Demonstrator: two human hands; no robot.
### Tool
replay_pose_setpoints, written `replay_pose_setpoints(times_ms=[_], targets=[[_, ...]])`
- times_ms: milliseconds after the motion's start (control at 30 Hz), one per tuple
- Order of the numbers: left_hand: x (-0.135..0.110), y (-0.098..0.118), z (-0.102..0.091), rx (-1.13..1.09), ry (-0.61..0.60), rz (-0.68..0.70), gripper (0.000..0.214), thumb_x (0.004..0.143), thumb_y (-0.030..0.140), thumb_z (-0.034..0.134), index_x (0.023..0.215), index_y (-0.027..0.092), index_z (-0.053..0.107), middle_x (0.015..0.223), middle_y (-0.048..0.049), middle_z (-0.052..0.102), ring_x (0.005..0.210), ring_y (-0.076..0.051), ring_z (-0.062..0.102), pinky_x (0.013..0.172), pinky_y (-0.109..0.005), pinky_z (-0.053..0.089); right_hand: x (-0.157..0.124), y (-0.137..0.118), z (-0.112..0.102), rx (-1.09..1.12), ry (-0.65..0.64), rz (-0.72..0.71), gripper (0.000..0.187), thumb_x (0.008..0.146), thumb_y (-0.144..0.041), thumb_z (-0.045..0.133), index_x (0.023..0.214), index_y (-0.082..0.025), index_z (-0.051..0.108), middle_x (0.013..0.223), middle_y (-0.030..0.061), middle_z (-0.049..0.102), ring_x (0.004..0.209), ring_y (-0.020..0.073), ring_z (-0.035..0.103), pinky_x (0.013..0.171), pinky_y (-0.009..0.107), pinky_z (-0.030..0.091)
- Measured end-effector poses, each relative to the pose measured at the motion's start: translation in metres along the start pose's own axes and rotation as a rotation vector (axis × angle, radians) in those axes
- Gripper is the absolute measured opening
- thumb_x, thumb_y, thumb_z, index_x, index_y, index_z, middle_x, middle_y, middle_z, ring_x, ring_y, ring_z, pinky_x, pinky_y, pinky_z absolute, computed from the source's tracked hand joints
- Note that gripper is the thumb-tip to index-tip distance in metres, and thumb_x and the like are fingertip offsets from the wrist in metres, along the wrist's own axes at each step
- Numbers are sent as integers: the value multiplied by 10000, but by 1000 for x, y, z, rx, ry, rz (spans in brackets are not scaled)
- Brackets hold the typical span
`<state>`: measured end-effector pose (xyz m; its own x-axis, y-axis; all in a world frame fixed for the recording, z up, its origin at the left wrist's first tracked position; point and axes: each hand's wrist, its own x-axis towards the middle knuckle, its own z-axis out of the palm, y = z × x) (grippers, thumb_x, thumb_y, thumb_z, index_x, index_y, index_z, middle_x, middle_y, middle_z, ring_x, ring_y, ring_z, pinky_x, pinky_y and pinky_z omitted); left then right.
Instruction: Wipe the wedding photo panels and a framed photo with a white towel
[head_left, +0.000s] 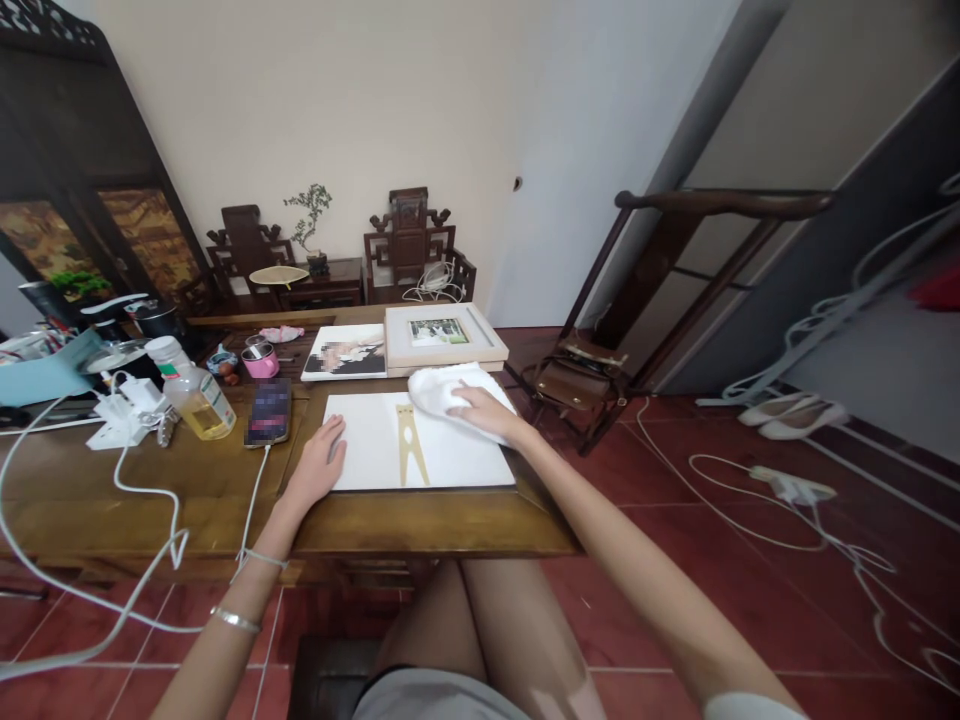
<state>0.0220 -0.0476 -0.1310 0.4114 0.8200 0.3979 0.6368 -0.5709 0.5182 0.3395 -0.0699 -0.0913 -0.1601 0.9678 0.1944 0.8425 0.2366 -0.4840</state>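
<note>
A white board [465, 455] lies flat on the wooden table [187, 500] in front of me, with a thin tan forked strip [410, 443] resting on it. My left hand [319, 462] lies flat with fingers spread on the board's left edge. My right hand [484, 408] presses down on a white cloth [442, 388] at the board's far right corner, fingers laid over it. Just beyond stand a pale picture frame [444, 336] holding a photo and a printed photo canvas [345, 352].
Left of the board lie a phone [268, 412] on a charging cable, a bottle of yellow liquid [193, 390], a pink cup [260, 360] and white chargers [124, 412]. A dark folding rack [600, 370] stands right of the table. Cables and a power strip [791, 487] lie on the red floor.
</note>
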Motion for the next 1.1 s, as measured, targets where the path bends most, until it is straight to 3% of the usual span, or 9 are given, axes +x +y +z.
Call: replay_pose_setpoints(times_ms=[167,267,433,533,633,767,933,1000,1100], targets=[[0,-1,0,-23,3,5,410,863,316,412,1188,131,582,1341,-130,520,1277,-242,451,1106,-436,310,3,-10,12,-89,-50,-70,336,769,-120,474,1073,-136,616,1301,135,550,1362,266,275,1111,531,105],[0,-2,2,-26,9,-3,413,860,315,413,1186,125,583,1342,-132,519,1278,-242,450,1108,-430,308,-35,-27,13,-173,-94,-176,390,702,-60,450,1047,-136,615,1368,153,480,1380,270,223,1105,564,114],[0,-2,4,-37,22,-1,416,859,306,408,1185,118,584,1339,-137,520,1281,-247,446,1111,-430,304,-121,-63,-12,-128,-243,-248,456,594,-8,402,929,-216,630,1451,29,375,1393,220,178,1143,511,123],[0,-1,4,-26,28,8,417,854,305,414,1187,118,582,1335,-136,524,1276,-251,452,1105,-433,316,-142,-70,-30,-92,-339,-223,499,585,-12,393,956,-246,631,1441,-21,387,1385,214,204,1141,465,184],[0,-1,3,-7,15,8,425,855,298,409,1191,99,578,1338,-151,518,1276,-254,451,1105,-434,315,-124,-58,-31,-62,-341,-196,463,613,-27,390,948,-232,635,1404,-9,448,1373,230,245,1115,446,252],[0,1,1,-2,-2,0,429,864,296,397,1196,89,572,1342,-160,511,1283,-249,443,1110,-428,308,-60,-26,-15,-88,-254,-112,370,705,-89,421,985,-200,636,1306,40,558,1360,283,273,1076,485,296],[-1,1,-1,-21,3,1,413,861,300,419,1196,114,575,1339,-140,519,1281,-245,446,1110,-427,308,7,-15,5,-140,-153,-90,337,791,-130,425,1073,-152,609,1248,100,595,1306,285,380,1101,521,197],[-1,1,0,-24,-2,3,414,864,301,417,1197,110,573,1340,-142,518,1285,-245,441,1109,-432,307,10,-23,12,-157,-121,-88,369,775,-98,422,1102,-110,592,1289,148,555,1344,287,310,1104,548,137],[-1,0,1,-21,-1,-1,414,868,295,409,1200,106,570,1340,-143,517,1284,-242,442,1108,-430,308,-16,-42,21,-203,-95,-120,384,730,-62,425,1070,-81,602,1327,192,510,1376,311,221,1083,592,132]])
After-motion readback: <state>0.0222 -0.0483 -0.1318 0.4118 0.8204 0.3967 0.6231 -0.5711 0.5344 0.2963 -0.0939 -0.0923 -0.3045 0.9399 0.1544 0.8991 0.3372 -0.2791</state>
